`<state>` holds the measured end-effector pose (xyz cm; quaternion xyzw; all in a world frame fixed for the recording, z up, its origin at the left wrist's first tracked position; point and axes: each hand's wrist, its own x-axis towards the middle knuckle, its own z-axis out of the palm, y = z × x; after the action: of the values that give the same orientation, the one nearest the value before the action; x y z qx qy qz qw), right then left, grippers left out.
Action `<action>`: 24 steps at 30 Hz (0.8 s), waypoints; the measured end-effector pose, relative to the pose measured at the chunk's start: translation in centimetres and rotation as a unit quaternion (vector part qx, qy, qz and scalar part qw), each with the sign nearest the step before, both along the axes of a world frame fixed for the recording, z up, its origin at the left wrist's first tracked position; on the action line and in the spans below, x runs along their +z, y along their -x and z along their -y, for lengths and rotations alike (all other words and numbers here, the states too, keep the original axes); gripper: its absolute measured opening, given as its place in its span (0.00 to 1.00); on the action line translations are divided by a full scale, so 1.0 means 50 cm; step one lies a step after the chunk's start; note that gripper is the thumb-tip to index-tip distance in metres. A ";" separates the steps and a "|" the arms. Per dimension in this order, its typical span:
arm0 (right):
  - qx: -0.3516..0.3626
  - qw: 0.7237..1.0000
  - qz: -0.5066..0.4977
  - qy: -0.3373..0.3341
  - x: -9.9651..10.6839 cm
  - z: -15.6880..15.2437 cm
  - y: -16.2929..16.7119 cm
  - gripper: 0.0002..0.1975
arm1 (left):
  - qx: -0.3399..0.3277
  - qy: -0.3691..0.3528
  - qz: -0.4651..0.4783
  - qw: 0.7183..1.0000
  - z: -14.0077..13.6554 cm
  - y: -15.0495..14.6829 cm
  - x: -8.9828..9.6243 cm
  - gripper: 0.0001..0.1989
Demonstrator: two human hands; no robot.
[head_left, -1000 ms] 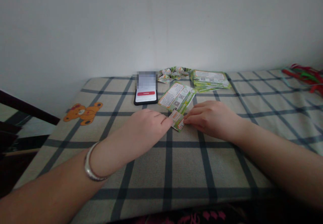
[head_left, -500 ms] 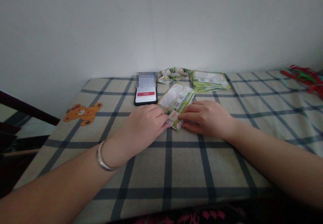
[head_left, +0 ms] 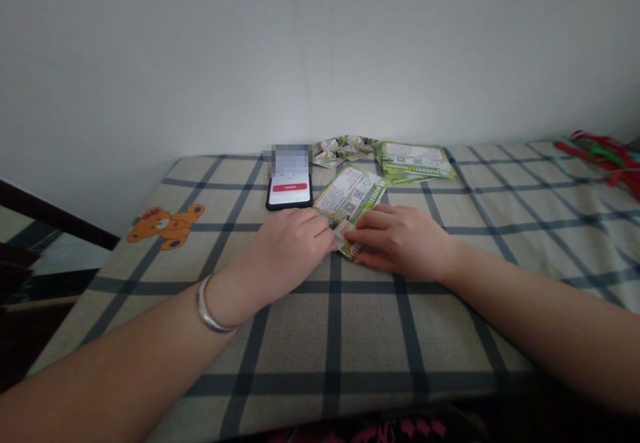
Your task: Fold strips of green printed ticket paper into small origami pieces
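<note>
Between my hands lies a small folded piece of printed paper (head_left: 344, 238), white and green. My left hand (head_left: 299, 243), with a silver bangle at the wrist, pinches its left edge; the fingertips are partly hidden. From the other side my right hand (head_left: 400, 240) presses its fingers on the paper's right part, the fingertips bent down on it. Just beyond, partly under the folded piece and my right fingers, a flat green and white printed leaflet (head_left: 350, 193) lies slanted on the checked tablecloth (head_left: 300, 336).
A phone (head_left: 289, 193) with a lit screen lies behind my left hand. Several folded paper pieces (head_left: 343, 148) sit by the wall, beside a stack of leaflets (head_left: 417, 160). Red and green material (head_left: 600, 156) lies far right. An orange bear figure (head_left: 167, 225) is at the left.
My right hand has shifted slightly left, its fingers now farther over the folded paper. My left hand keeps nearly the same place.
</note>
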<state>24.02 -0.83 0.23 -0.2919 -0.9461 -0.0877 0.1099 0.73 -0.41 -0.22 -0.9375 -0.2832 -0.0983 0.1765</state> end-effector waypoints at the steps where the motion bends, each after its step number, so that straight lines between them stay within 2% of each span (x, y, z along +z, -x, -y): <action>1: -0.001 1.000 0.006 -0.006 -0.001 0.000 0.002 0.17 | -0.001 0.001 0.003 1.000 0.000 0.000 -0.001 0.08; 4: 0.004 1.000 0.021 -0.010 -0.003 0.000 0.005 0.16 | -0.005 0.014 0.021 1.000 0.000 -0.001 0.000 0.10; 8: 0.017 1.000 0.013 0.017 -0.003 -0.004 0.003 0.15 | -0.010 0.017 0.026 0.999 -0.001 -0.001 0.003 0.12; 16: 0.043 0.994 -0.074 0.072 -0.004 -0.012 -0.001 0.13 | -0.010 -0.005 0.007 1.000 0.000 0.000 0.000 0.09; 19: 0.039 0.996 -0.058 0.057 -0.001 -0.009 0.001 0.13 | 0.000 -0.018 0.022 1.000 0.003 -0.003 -0.002 0.08; 24: 0.028 0.999 0.010 -0.019 -0.001 -0.003 0.010 0.16 | -0.002 -0.031 0.025 0.999 0.004 -0.006 -0.003 0.07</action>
<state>23.52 -0.69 0.16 -0.2624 -0.9529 -0.1056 0.1089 1.05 -0.58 -0.39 -0.9294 -0.2827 -0.1303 0.1981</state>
